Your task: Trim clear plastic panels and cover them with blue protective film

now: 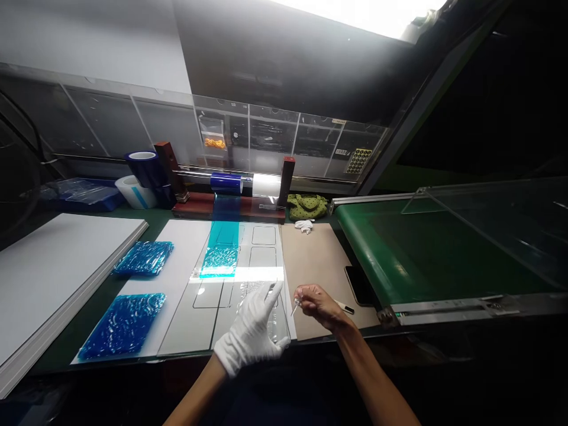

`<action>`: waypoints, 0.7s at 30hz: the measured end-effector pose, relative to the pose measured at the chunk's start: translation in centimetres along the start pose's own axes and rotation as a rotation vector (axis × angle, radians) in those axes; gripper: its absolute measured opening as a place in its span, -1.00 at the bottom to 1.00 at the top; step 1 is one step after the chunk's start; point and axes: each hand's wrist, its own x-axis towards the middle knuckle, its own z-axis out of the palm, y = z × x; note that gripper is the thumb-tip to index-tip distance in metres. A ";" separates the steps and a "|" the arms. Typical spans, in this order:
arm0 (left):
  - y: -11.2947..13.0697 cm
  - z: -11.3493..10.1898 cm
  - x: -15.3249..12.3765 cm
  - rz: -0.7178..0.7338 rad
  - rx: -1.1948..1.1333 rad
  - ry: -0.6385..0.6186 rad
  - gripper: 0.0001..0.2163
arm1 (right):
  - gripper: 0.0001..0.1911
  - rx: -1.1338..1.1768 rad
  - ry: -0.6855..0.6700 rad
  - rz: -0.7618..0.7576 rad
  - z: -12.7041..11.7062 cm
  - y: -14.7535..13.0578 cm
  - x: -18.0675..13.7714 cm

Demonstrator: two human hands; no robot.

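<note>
My left hand wears a white glove and is open. Its thumb and fingers are spread over clear bubbly film on a glass plate marked with dark outlines. Just right of it, my bare right hand pinches a small clear, shiny piece with a thin pale end pointing down; its exact kind is unclear. Beyond my left hand, a strip of blue film runs from a blue roll on a stand down onto a small sheet on the plate.
Two stacks of blue-filmed sheets lie to the left, beside a pile of white boards. Brown cardboard on the right carries a phone and a cutter-like tool. A green conveyor belt stands farther right.
</note>
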 end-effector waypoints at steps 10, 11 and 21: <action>-1.2 -0.5 -1.4 -0.554 -1.198 0.166 -0.33 | -0.46 -0.204 0.772 -0.013 -5.1 12.8 -6.9; -1.3 -0.6 -1.6 -0.665 -1.411 0.173 -0.38 | -0.46 -0.229 0.873 0.012 -5.6 14.7 -8.1; -1.9 0.6 -2.5 -1.104 -1.904 -0.065 -0.09 | -0.58 -0.377 1.918 -0.236 -17.5 6.9 -23.6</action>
